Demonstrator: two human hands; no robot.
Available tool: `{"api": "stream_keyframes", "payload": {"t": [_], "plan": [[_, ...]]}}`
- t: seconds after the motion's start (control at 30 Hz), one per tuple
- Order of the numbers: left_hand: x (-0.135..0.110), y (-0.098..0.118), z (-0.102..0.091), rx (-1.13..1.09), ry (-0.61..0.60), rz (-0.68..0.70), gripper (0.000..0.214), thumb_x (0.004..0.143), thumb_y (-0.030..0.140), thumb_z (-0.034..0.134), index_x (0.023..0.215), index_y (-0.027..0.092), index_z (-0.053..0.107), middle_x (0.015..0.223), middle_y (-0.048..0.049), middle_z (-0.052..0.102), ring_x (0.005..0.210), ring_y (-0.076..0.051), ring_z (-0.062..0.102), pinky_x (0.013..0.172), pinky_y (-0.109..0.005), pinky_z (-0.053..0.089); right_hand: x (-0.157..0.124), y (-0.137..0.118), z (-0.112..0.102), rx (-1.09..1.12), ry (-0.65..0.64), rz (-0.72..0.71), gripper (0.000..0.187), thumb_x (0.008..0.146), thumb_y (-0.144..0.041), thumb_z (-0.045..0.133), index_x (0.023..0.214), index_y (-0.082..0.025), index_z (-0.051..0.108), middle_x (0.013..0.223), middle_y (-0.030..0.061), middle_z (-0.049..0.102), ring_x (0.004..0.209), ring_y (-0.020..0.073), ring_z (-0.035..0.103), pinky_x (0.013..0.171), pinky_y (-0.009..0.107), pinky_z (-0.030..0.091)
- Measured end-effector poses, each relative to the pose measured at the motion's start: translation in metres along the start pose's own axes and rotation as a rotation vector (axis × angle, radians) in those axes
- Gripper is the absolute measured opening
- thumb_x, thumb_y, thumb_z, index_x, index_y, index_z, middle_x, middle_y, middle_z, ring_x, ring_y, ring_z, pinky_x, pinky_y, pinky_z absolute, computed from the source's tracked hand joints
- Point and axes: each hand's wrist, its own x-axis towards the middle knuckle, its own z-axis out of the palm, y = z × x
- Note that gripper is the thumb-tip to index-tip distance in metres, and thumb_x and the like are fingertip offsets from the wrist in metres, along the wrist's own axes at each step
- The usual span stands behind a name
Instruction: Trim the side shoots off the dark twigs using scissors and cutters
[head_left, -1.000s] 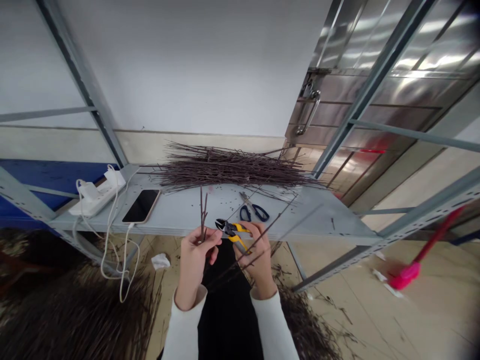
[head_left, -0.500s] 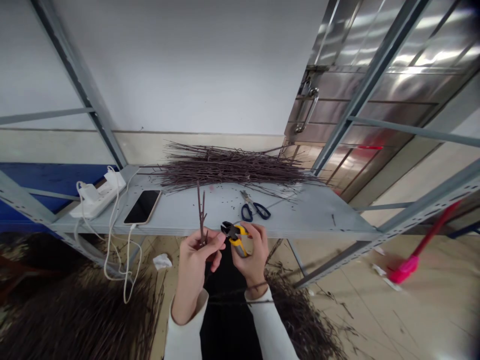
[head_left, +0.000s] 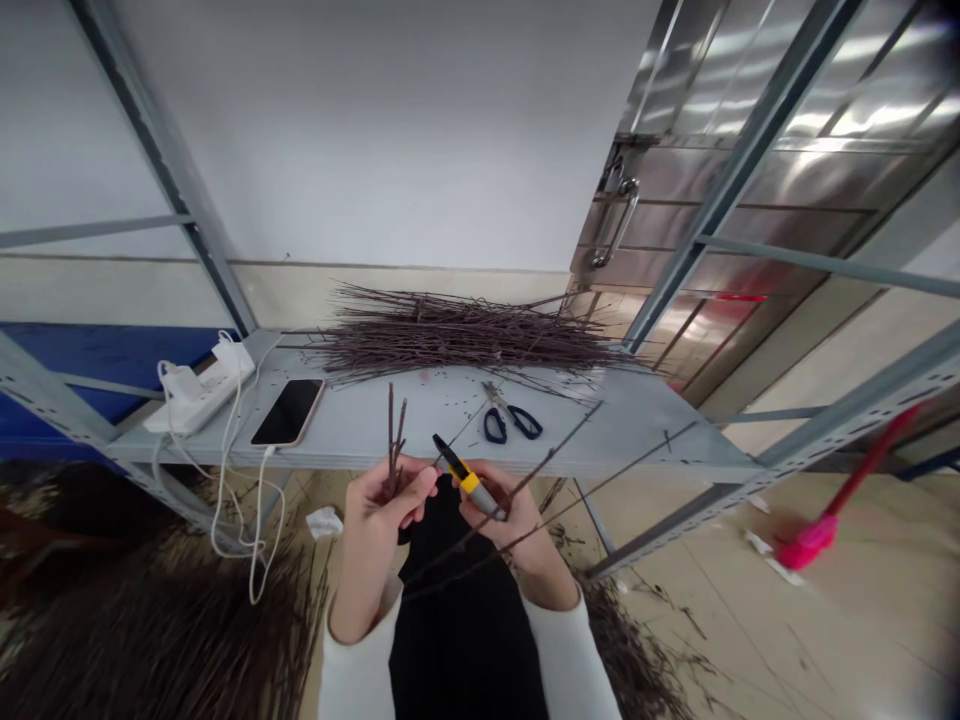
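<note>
My left hand (head_left: 382, 505) pinches a few short dark twigs (head_left: 393, 432) that stand upright from its fingers. My right hand (head_left: 510, 520) is closed around yellow-and-black cutting pliers (head_left: 459, 470), whose tip points up-left toward the left hand. The same hand also holds two long thin twigs (head_left: 559, 455) that slant up to the right over the shelf edge. Both hands hover just in front of the grey metal shelf (head_left: 622, 425), above my dark lap.
A pile of dark twigs (head_left: 457, 335) lies at the back of the shelf. Blue-handled scissors (head_left: 508, 415), a phone (head_left: 289, 412) on a white cable and a white power strip (head_left: 196, 388) lie on it. More twigs cover the floor (head_left: 150, 630). A pink-handled tool (head_left: 825, 530) lies to the right.
The right hand has turned, so the pliers now point up-left, and the long twigs swing back up to the right. The left hand's short twigs stay upright.
</note>
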Motion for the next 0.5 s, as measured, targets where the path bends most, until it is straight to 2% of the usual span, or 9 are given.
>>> {"api": "stream_keyframes", "payload": {"t": [0.17, 0.37, 0.43, 0.5], "plan": [[0.001, -0.001, -0.005, 0.095, -0.057, -0.047, 0.014, 0.069, 0.027, 0.069, 0.062, 0.016, 0.065, 0.052, 0.0023, 0.058, 0.043, -0.007, 0.043, 0.042, -0.019, 0.028, -0.002, -0.004, -0.016, 0.081, -0.168, 0.137, 0.019, 0.068, -0.019, 0.062, 0.086, -0.016, 0.064, 0.062, -0.0035, 0.049, 0.05, 0.0073, 0.04, 0.045, 0.019, 0.032], [0.003, 0.0, 0.003, 0.179, -0.136, -0.056, 0.016, 0.068, 0.029, 0.068, 0.062, 0.015, 0.065, 0.052, 0.0004, 0.059, 0.046, -0.01, 0.046, 0.044, -0.021, 0.032, -0.006, 0.008, -0.032, 0.25, -0.337, 0.236, 0.019, 0.067, -0.019, 0.061, 0.085, -0.016, 0.063, 0.059, -0.0044, 0.05, 0.042, 0.0062, 0.04, 0.044, 0.02, 0.033], [0.005, -0.003, 0.005, 0.173, -0.14, -0.062, 0.017, 0.068, 0.03, 0.068, 0.062, 0.015, 0.064, 0.053, -0.0001, 0.059, 0.046, -0.009, 0.045, 0.044, -0.021, 0.031, -0.007, 0.012, -0.032, 0.286, -0.341, 0.222, 0.021, 0.066, -0.019, 0.059, 0.087, -0.018, 0.063, 0.065, -0.0028, 0.054, 0.044, 0.0068, 0.042, 0.044, 0.02, 0.034], [0.007, -0.007, 0.005, 0.149, -0.147, -0.073, 0.02, 0.07, 0.032, 0.067, 0.062, 0.015, 0.062, 0.051, 0.0001, 0.058, 0.044, -0.009, 0.043, 0.043, -0.021, 0.029, -0.006, 0.015, -0.03, 0.248, -0.284, 0.166, 0.026, 0.066, -0.018, 0.057, 0.092, -0.019, 0.062, 0.071, -0.0011, 0.056, 0.051, 0.0091, 0.047, 0.047, 0.021, 0.038]]}}
